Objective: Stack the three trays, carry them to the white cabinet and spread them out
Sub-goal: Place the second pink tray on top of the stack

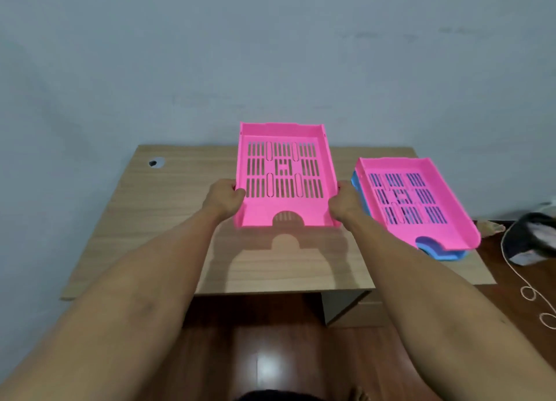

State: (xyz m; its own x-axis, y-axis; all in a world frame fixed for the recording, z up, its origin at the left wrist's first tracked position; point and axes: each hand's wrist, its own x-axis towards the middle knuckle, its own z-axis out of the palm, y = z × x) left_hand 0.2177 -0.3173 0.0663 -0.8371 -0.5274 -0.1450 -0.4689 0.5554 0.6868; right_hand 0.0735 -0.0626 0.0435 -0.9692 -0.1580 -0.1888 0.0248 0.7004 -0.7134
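1. I've got the loose pink tray [282,175] up in the air, one hand on each long side: my left hand [224,200] wraps its left wall, my right hand [343,203] its right wall, fingers [237,194] clamped over both rims.
2. Two hands, opposite walls, because that keeps a wide flat tray level and lets me steer it squarely.
3. Its shadow falls on the wooden surface [168,220] below it, so it's clear of the wood, not resting.
4. Just to the right of the held tray sits the stack so far: a second pink tray [421,202] nested on the blue tray [436,251], whose edge peeks out at the cut-out front and the left side.
5. I reckon the stacking is one tray short. This one wants turning to match that stack's slant before it drops in.
6. No white cabinet in sight from here.
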